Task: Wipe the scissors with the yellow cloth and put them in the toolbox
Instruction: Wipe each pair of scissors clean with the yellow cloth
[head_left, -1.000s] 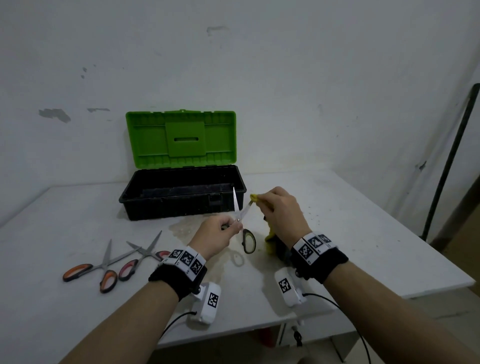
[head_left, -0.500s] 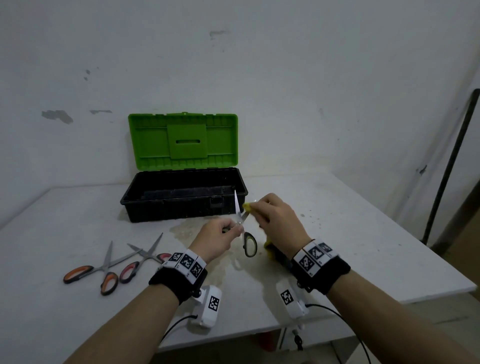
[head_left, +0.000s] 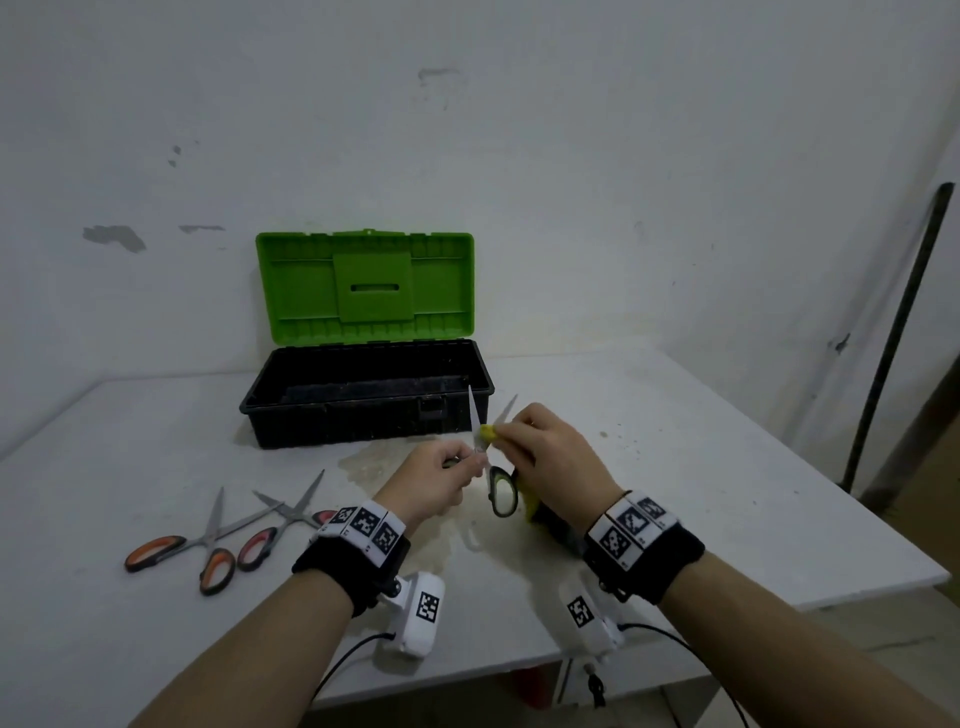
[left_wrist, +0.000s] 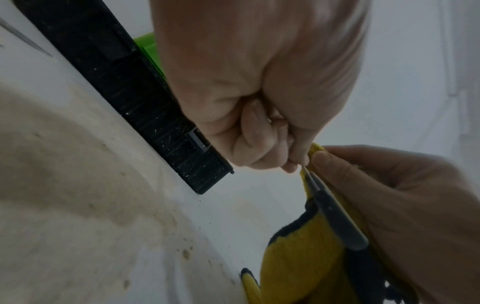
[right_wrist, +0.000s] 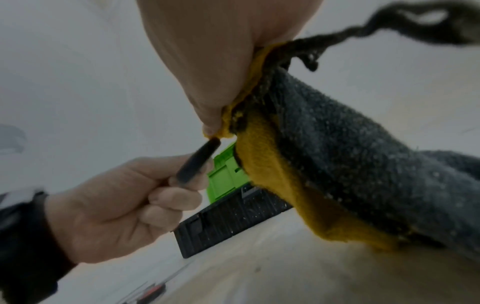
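My left hand (head_left: 441, 475) grips one handle of a black-handled pair of scissors (head_left: 501, 491), held above the table with its blades spread and pointing up. The other handle loop hangs free below. My right hand (head_left: 540, 447) pinches the yellow cloth (head_left: 488, 432) around one blade near the pivot. The cloth (right_wrist: 272, 170) has a grey back and hangs below the right hand. In the left wrist view the cloth (left_wrist: 298, 251) drapes beside the dark handle (left_wrist: 335, 214). The toolbox (head_left: 363, 400), black with a raised green lid (head_left: 363, 286), stands open just behind both hands.
Two orange-handled scissors (head_left: 208, 545) (head_left: 280, 525) lie open on the white table (head_left: 727, 493) at the left. A brownish stain (head_left: 374, 462) spreads under my hands. The table's right edge drops off near a dark pole (head_left: 893, 338). A wall stands close behind.
My right hand has slid the yellow cloth down the blade toward the pivot. The left hand and scissors stayed almost still in front of the toolbox.
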